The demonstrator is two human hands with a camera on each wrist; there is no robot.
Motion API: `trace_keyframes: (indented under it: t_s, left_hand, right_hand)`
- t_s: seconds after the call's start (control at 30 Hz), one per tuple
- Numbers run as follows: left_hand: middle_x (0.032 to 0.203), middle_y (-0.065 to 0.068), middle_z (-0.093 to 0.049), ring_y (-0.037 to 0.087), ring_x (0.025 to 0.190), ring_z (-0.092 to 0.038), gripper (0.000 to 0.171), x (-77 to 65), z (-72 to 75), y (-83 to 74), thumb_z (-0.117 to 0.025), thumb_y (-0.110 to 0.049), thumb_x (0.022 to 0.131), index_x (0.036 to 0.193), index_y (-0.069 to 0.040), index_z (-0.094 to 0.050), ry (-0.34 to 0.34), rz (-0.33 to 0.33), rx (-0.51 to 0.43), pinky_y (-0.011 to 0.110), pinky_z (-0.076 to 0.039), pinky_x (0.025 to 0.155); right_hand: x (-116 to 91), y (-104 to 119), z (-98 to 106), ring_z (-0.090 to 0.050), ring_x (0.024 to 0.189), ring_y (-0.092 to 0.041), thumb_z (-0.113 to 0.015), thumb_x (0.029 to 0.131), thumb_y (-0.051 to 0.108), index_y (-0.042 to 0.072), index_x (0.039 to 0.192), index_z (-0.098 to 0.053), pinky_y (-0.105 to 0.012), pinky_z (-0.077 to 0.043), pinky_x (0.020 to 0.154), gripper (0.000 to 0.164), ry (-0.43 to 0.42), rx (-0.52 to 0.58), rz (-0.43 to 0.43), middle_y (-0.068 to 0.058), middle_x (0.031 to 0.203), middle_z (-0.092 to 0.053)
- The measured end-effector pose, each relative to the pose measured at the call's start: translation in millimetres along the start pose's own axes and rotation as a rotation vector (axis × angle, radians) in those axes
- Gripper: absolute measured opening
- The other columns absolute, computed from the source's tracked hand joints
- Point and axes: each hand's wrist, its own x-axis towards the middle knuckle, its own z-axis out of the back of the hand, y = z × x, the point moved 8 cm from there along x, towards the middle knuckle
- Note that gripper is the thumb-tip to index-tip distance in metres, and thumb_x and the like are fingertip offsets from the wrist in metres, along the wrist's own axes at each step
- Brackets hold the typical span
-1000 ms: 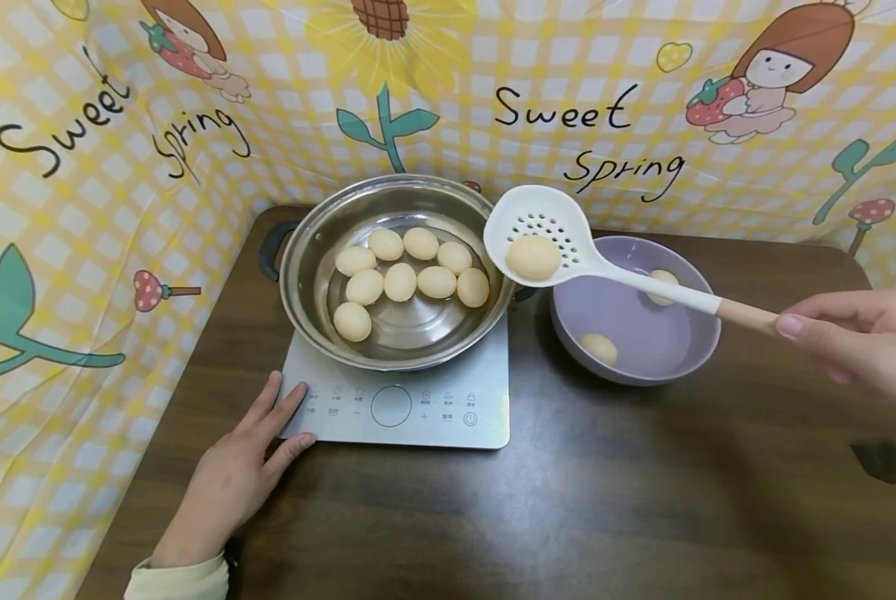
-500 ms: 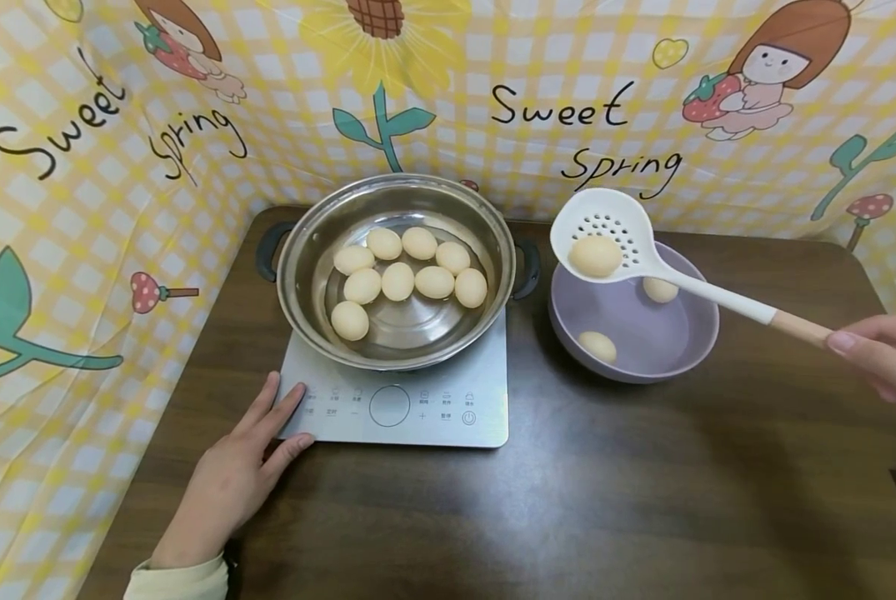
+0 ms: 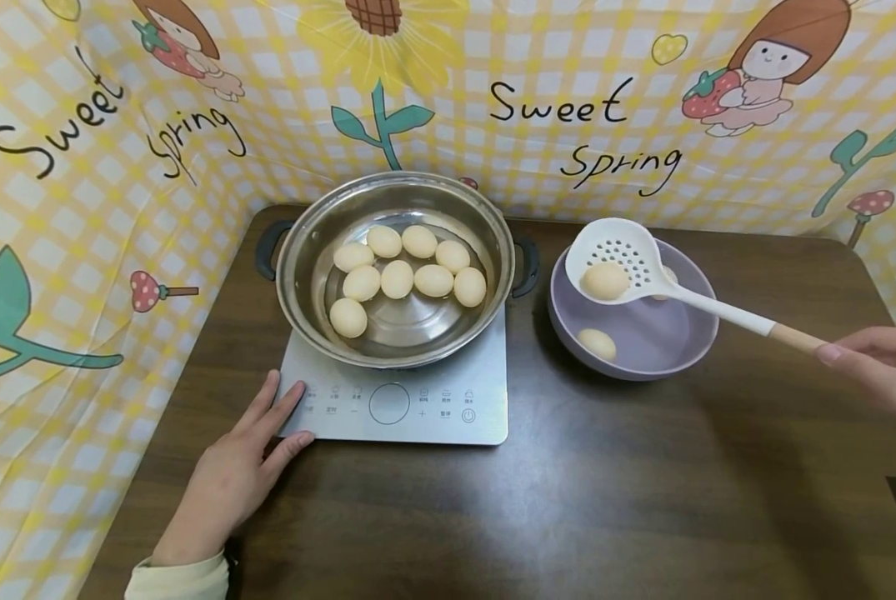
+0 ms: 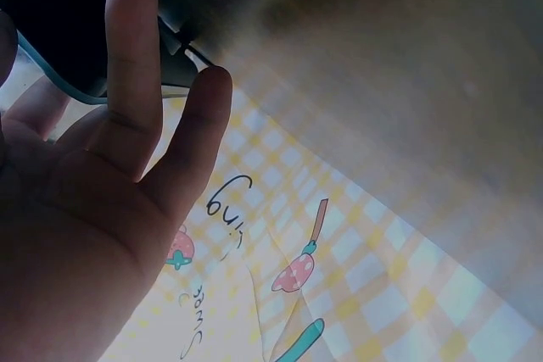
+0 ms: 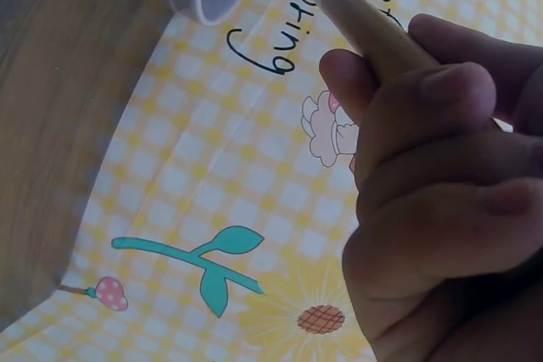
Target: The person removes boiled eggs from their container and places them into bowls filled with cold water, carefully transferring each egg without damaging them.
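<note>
My right hand (image 3: 878, 367) grips the wooden handle of a white slotted spoon (image 3: 721, 311); its fingers curl round that handle (image 5: 373, 27) in the right wrist view. One egg (image 3: 605, 281) lies in the spoon's perforated head, over the left back part of a purple bowl (image 3: 635, 371). Inside the bowl are two more eggs, one at the front (image 3: 596, 343) and one partly hidden behind the spoon. My left hand (image 3: 230, 475) rests with spread, extended fingers at the left front corner of a silver induction cooker (image 3: 432, 429). The left wrist view shows those fingers (image 4: 131, 74) close up.
On the cooker stands a wide steel pot (image 3: 410, 360) with black side handles, holding several eggs (image 3: 397, 279) in shallow water. A dark wooden table (image 3: 568, 500) carries everything. Yellow checked cloth (image 3: 448, 125) rises along the back and left.
The slotted spoon with its egg has moved right from the pot's rim to above the purple bowl, then lower toward it. My left hand has stayed at the cooker's corner.
</note>
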Motion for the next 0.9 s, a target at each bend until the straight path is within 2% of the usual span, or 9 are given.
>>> trace_keyframes:
  t_s: [0.1,0.13,0.27,0.33,0.47,0.67,0.8,0.83,0.9]
  left_hand:
    - [0.164,0.017,-0.021,0.054,0.123,-0.052,0.066,0.6,-0.3,0.5,-0.064,-0.039,0.101,0.159,-0.019,-0.037,0.007,0.002,0.002,0.067,-0.046,0.084]
    - [0.165,0.016,-0.021,0.054,0.123,-0.051,0.067,0.6,-0.5,0.8,-0.063,-0.039,0.101,0.159,-0.02,-0.037,0.01,0.004,0.002,0.067,-0.045,0.084]
    - [0.165,0.016,-0.02,0.053,0.124,-0.051,0.067,0.3,-0.4,1.4,-0.063,-0.039,0.101,0.159,-0.019,-0.037,0.011,0.009,-0.001,0.067,-0.045,0.086]
    - [0.165,0.016,-0.021,0.053,0.124,-0.051,0.067,0.0,-0.4,1.3,-0.063,-0.039,0.101,0.159,-0.019,-0.037,0.01,0.009,0.0,0.067,-0.045,0.086]
    - [0.164,0.017,-0.021,0.054,0.123,-0.052,0.067,-0.2,0.3,0.5,-0.064,-0.039,0.101,0.158,-0.019,-0.037,0.005,0.003,0.003,0.068,-0.045,0.084]
    - [0.164,0.017,-0.021,0.054,0.122,-0.052,0.067,0.1,0.3,-0.5,-0.064,-0.038,0.1,0.159,-0.019,-0.037,0.005,-0.001,0.002,0.067,-0.046,0.084]
    - [0.164,0.017,-0.022,0.053,0.122,-0.052,0.067,0.4,0.6,-0.9,-0.065,-0.037,0.1,0.158,-0.018,-0.038,-0.005,-0.009,0.001,0.067,-0.046,0.083]
    - [0.164,0.018,-0.022,0.053,0.122,-0.053,0.067,0.5,0.6,-1.0,-0.065,-0.037,0.1,0.158,-0.018,-0.038,-0.008,-0.011,0.0,0.067,-0.046,0.083]
    - [0.164,0.018,-0.022,0.054,0.122,-0.052,0.067,0.6,0.8,-1.1,-0.065,-0.037,0.1,0.158,-0.018,-0.038,-0.008,-0.011,0.001,0.067,-0.046,0.083]
  right_hand:
    - [-2.3,8.4,-4.3,-0.046,0.055,-0.003,-0.066,0.099,0.009,0.049,0.078,-0.066,-0.022,-0.035,0.045,0.045,-0.009,-0.049,0.026,0.019,0.063,-0.057]
    - [-3.0,11.6,-5.5,-0.045,0.054,-0.006,-0.066,0.099,0.01,0.045,0.077,-0.068,-0.024,-0.034,0.045,0.042,-0.015,-0.064,0.034,0.019,0.062,-0.057]
    - [-5.2,22.0,-9.3,-0.048,0.059,0.0,-0.068,0.098,0.011,0.007,0.083,-0.075,-0.023,-0.035,0.049,0.017,-0.032,-0.144,0.061,0.027,0.068,-0.06]
    - [-5.6,24.4,-10.8,-0.05,0.063,0.004,-0.068,0.098,0.011,-0.012,0.093,-0.069,-0.021,-0.036,0.052,0.024,-0.029,-0.17,0.06,0.03,0.072,-0.061]
    - [-6.6,27.2,-10.1,-0.051,0.066,0.009,-0.068,0.098,0.01,-0.017,0.097,-0.067,-0.018,-0.037,0.053,0.027,-0.04,-0.173,0.073,0.032,0.073,-0.061]
    - [-8.0,27.3,-3.5,-0.048,0.053,-0.001,-0.072,0.096,0.014,0.01,0.079,-0.074,-0.022,-0.034,0.043,0.017,-0.103,-0.084,0.109,0.031,0.068,-0.06]
    - [-9.1,23.4,0.6,-0.046,0.051,-0.005,-0.072,0.097,0.015,0.036,0.076,-0.071,-0.025,-0.033,0.042,0.029,-0.129,-0.068,0.093,0.025,0.064,-0.059]
    - [-9.3,21.6,1.5,-0.046,0.051,-0.006,-0.072,0.097,0.017,0.035,0.077,-0.071,-0.026,-0.033,0.041,0.027,-0.132,-0.071,0.08,0.023,0.063,-0.059]
    - [-9.5,19.1,3.8,-0.047,0.054,-0.004,-0.07,0.097,0.015,0.046,0.078,-0.066,-0.025,-0.034,0.044,0.036,-0.141,-0.093,0.068,0.025,0.065,-0.058]
